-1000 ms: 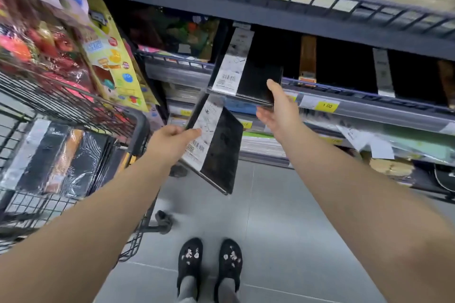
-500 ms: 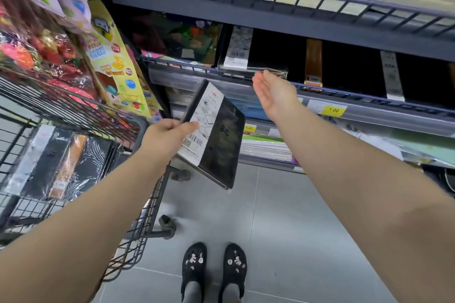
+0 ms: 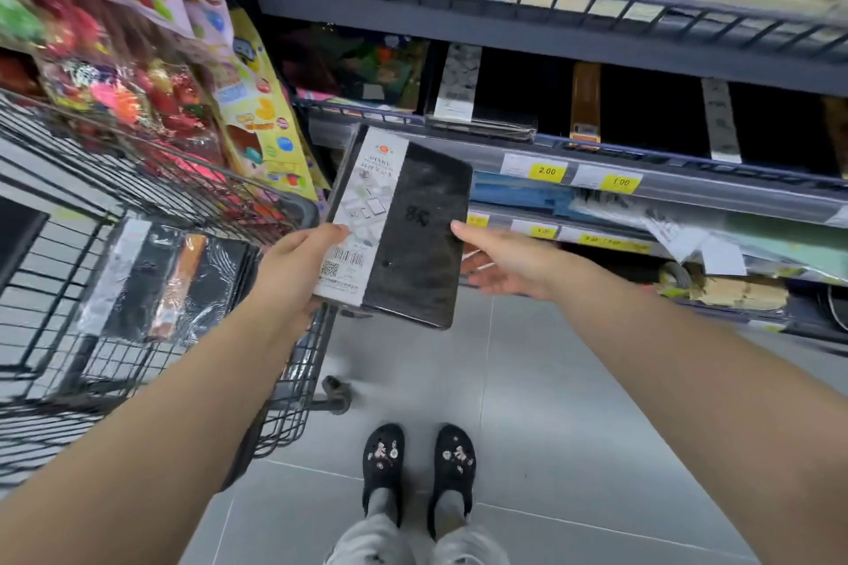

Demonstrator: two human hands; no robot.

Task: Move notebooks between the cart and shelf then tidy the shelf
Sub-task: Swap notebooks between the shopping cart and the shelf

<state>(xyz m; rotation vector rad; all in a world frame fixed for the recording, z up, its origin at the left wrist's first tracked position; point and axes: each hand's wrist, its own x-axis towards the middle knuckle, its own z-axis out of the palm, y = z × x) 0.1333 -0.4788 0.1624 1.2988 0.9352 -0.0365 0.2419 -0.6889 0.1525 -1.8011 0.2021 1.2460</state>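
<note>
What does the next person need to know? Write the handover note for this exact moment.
Left hand: shut on the black notebook, gripping its labelled left edge, held up between cart and shelf.
Right hand: open, fingers at the notebook's right edge, not clearly gripping.
Cart: more wrapped notebooks lie in the basket.
Shelf: one notebook already lies at the left end of the dark row; others sit further right.
Done: at least one shelved.
Left: shelve the one in hand, move the cart's remainder, then tidy the row.

Grey tiled floor, hanging toy packs.
</note>
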